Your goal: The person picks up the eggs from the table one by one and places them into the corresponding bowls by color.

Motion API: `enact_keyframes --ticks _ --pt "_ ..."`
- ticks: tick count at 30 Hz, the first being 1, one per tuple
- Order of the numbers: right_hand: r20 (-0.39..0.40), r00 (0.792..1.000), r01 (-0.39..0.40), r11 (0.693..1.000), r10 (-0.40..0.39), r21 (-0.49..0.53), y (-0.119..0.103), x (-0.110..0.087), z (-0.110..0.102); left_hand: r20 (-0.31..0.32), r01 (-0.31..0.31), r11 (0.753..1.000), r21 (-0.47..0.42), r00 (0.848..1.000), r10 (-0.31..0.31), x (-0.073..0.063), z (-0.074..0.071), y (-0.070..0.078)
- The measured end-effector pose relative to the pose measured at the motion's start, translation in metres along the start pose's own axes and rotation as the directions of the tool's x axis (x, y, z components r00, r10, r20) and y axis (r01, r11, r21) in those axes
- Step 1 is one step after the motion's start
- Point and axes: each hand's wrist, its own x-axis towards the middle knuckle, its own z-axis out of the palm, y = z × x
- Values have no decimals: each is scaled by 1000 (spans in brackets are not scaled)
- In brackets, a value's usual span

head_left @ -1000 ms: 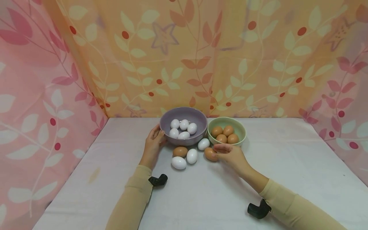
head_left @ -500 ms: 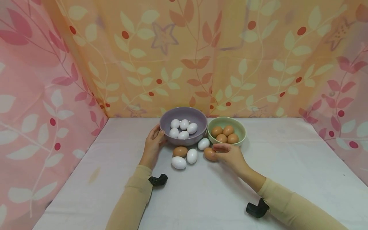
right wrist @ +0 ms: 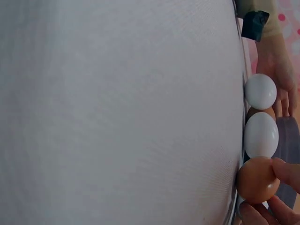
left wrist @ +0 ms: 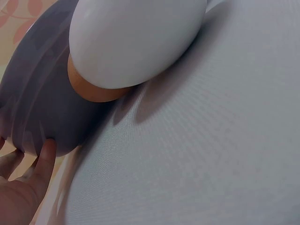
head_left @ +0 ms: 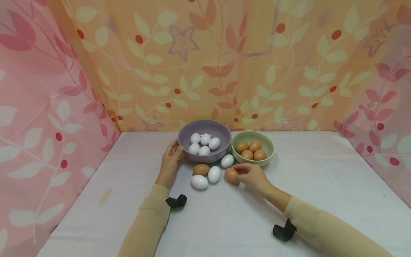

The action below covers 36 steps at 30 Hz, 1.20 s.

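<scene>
My left hand [head_left: 170, 160] holds the side of a purple bowl [head_left: 224, 137], thumb in front and fingers along its left wall. Several white eggs [head_left: 194, 138] lie in that bowl. With thumb and fingertips, my right hand [head_left: 255, 177] grips a brown egg [head_left: 231, 176] low at the table; the right wrist view shows this brown egg [right wrist: 258, 180] between thumb and fingers. To its left sit a white egg [head_left: 214, 174], another white egg [head_left: 199, 182] and a brown egg [head_left: 201, 169]. One more white egg [head_left: 227, 161] stands between the bowls.
A light green bowl [head_left: 271, 151] with several brown eggs [head_left: 255, 145] stands right of the purple one, just behind my right hand. White cloth covers the table [head_left: 321, 171]. Patterned curtains [head_left: 205, 64] close off the back and both sides.
My right hand and its brown egg have shifted slightly left and toward me, away from the green bowl. An egg in the purple bowl has rolled a little. My left hand stays put.
</scene>
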Motion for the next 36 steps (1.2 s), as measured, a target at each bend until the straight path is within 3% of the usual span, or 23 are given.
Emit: enact_keyframes --ticks 10,21,36 --pt "35 998 -48 999 48 -11 -13 -2 1 -6 3 1000 0 1000 -3 0 1 0" --pt "-74 997 -13 1000 13 3 -49 13 -36 -4 -2 1000 -14 1000 2 0 1 0" --pt "-146 970 -191 980 196 46 -51 44 -61 5 1 1000 -5 1000 -1 0 0 -1"
